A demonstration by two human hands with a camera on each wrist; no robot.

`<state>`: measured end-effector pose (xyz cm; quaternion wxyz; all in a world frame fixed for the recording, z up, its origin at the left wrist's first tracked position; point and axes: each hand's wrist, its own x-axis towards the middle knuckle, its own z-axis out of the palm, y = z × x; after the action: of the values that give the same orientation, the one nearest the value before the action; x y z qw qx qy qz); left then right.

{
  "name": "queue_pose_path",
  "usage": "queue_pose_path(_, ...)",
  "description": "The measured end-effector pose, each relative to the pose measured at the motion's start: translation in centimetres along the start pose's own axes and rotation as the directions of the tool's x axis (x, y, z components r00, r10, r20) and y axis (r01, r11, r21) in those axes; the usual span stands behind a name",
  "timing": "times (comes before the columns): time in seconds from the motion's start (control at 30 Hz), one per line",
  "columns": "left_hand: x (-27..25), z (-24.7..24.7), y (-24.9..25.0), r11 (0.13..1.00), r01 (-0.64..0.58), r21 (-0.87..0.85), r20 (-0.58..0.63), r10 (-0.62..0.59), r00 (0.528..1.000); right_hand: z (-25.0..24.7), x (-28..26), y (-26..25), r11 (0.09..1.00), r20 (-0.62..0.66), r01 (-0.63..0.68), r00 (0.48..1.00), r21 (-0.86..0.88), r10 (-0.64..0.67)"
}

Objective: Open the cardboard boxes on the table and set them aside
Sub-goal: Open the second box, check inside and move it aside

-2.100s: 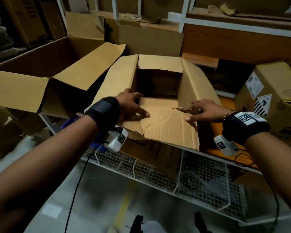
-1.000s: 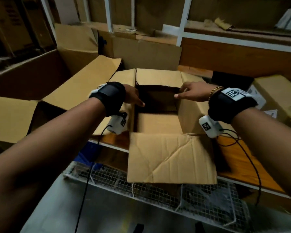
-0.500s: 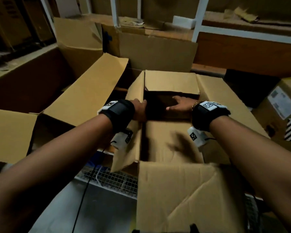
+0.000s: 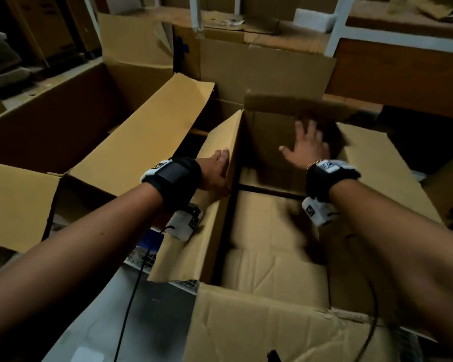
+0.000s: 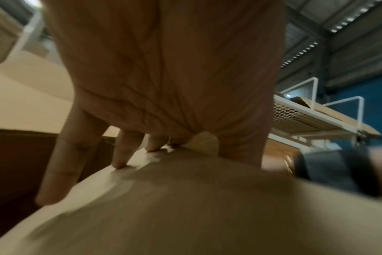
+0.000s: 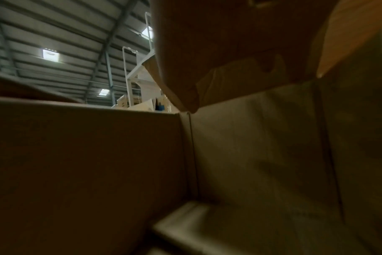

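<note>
An open brown cardboard box [image 4: 272, 244] sits in front of me with all its flaps folded outward. My left hand [image 4: 216, 168] lies on the outer face of its upright left flap [image 4: 220, 205], fingers straight. In the left wrist view the fingers [image 5: 61, 163] and thumb press on the flap [image 5: 185, 198]. My right hand [image 4: 305, 145] reaches inside the box with fingers spread flat against the far inner wall [image 4: 267, 131]. The right wrist view shows only the palm [image 6: 218, 43] and the box's inner walls [image 6: 262, 146]. Neither hand holds anything.
A larger open box [image 4: 141, 131] stands close on the left, its flap leaning toward mine. More cartons [image 4: 259, 66] and white rack posts [image 4: 335, 27] stand behind. Another box [image 4: 450, 189] sits at the right edge. A wire mesh shelf [image 4: 139, 257] and a cable [image 4: 131, 296] lie below.
My right hand has gone from the box's rim deeper inside, onto the far wall, fingers now spread. The left hand stays at the left flap. The box looks nearer.
</note>
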<state>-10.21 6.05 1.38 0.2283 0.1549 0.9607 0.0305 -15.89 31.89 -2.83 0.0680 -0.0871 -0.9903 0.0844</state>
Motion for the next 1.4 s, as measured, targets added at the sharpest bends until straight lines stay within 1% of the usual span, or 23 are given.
queue_pose_path(0.1,0.2,-0.2,0.4,0.999,-0.006,0.035,0.003,0.006,1.0,-2.6,3.8,1.3,0.999,-0.02,0.024,0.999,-0.03,-0.024)
queue_pose_path(0.17,0.4,-0.3,0.5,0.999,-0.01,0.04,0.005,0.01,1.0,-3.8,6.1,2.0,1.0,-0.004,0.02,1.0,-0.023,-0.02)
queue_pose_path(0.27,0.5,-0.2,0.2,1.0,-0.006,0.003,0.021,0.006,1.0,-4.3,8.4,2.4,1.0,0.064,0.002,0.998,-0.031,0.0)
queue_pose_path(0.37,0.2,-0.1,-0.1,0.999,-0.001,-0.038,0.025,0.002,1.0,-3.3,10.4,3.0,0.997,0.169,0.005,0.986,-0.082,0.009)
queue_pose_path(0.43,0.1,0.0,-0.1,0.999,-0.004,-0.047,0.024,0.005,1.0,-2.7,10.7,3.3,0.992,0.252,0.027,0.968,-0.125,0.005)
queue_pose_path(0.47,0.1,0.0,-0.1,0.999,-0.006,-0.048,0.026,0.007,1.0,-2.6,10.5,3.2,0.989,0.269,0.031,0.963,-0.143,0.008)
queue_pose_path(0.57,0.0,0.0,0.1,0.999,-0.012,-0.036,0.026,0.012,1.0,-2.4,10.1,3.4,0.987,0.263,0.037,0.965,-0.159,0.006)
queue_pose_path(0.67,-0.2,0.0,0.2,1.0,-0.03,0.009,0.011,0.03,0.999,-3.2,8.9,3.6,0.983,0.305,-0.01,0.95,-0.182,0.066)
queue_pose_path(0.73,-0.2,0.0,0.3,0.999,-0.04,0.035,0.005,0.04,0.999,-4.2,7.4,4.2,0.979,0.348,-0.056,0.93,-0.196,0.123)
queue_pose_path(0.8,-0.2,0.0,0.4,0.997,-0.045,0.056,0.006,0.045,0.999,-5.3,5.4,5.0,0.974,0.349,-0.101,0.922,-0.201,0.167)
queue_pose_path(0.93,0.2,0.1,0.1,0.995,-0.046,0.094,0.002,0.046,0.999,-7.7,1.1,5.6,0.969,0.416,-0.128,0.885,-0.209,0.206)
queue_pose_path(1.0,0.3,0.2,0.1,0.995,-0.044,0.094,-0.019,0.046,0.999,-8.9,-1.5,5.9,0.96,0.426,-0.179,0.867,-0.217,0.258)
queue_pose_path(1.07,0.1,0.4,0.0,0.996,-0.038,0.083,-0.045,0.042,0.998,-10.0,-4.1,6.4,0.953,0.441,-0.195,0.852,-0.23,0.281)
queue_pose_path(1.13,-0.3,0.5,-0.3,0.997,-0.036,0.065,-0.069,0.04,0.997,-10.8,-6.8,6.9,0.956,0.479,-0.179,0.835,-0.232,0.273)
queue_pose_path(1.2,-0.8,0.4,-0.5,0.999,-0.019,0.041,-0.083,0.023,0.996,-11.2,-9.3,7.3,0.952,0.493,-0.19,0.821,-0.241,0.289)
queue_pose_path(1.3,-2.7,0.9,-0.2,0.998,0.006,0.07,-0.105,0.002,0.994,-12.4,-13.7,7.7,0.961,0.5,-0.165,0.826,-0.224,0.258)
queue_pose_path(1.4,-5.0,2.1,0.1,0.993,0.018,0.115,-0.111,-0.005,0.994,-13.2,-17.6,8.0,0.973,0.503,-0.16,0.835,-0.166,0.223)
